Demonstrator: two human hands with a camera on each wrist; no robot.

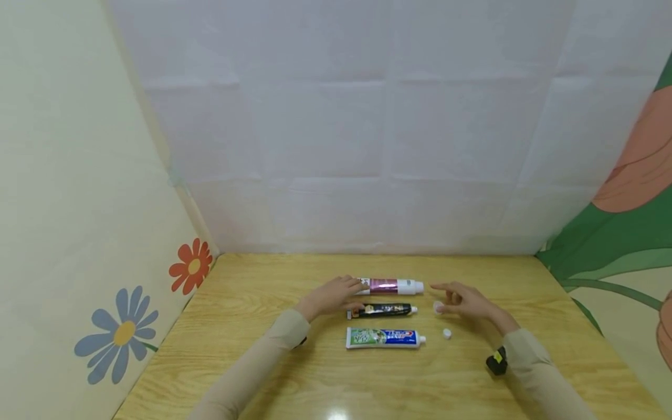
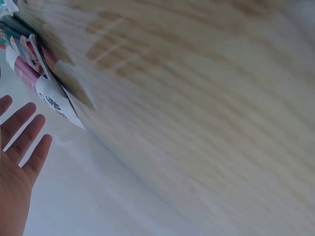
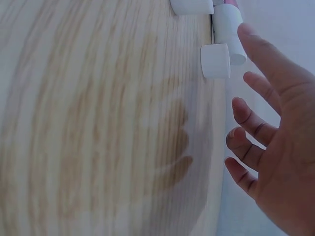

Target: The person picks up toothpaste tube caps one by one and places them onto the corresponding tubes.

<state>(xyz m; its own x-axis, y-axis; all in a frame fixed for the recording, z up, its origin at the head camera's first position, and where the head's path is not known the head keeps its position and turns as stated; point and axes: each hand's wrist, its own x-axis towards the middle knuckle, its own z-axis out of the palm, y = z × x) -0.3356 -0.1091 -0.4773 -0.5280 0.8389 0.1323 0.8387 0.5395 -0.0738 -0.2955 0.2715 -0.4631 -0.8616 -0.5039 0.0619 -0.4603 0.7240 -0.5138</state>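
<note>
Three toothpaste tubes lie side by side on the wooden table, their nozzle ends to the right. Farthest is a white and purple toothpaste tube [image 1: 384,286] with its white cap on. A black toothpaste tube [image 1: 387,310] lies in the middle, and a green and blue toothpaste tube [image 1: 383,338] nearest; both show bare nozzles. My left hand [image 1: 336,293], fingers spread, hovers by the left ends of the far two; contact is unclear. My right hand [image 1: 466,300] has loosely bent fingers beside a loose white cap [image 1: 438,307]. Another white cap [image 1: 447,333] sits closer.
The wooden table [image 1: 294,373] meets a white sheet [image 1: 325,216] at the back. Flower-patterned cloth [image 1: 89,233] stands along the left side, with more on the right. A black device [image 1: 496,361] is strapped at my right wrist.
</note>
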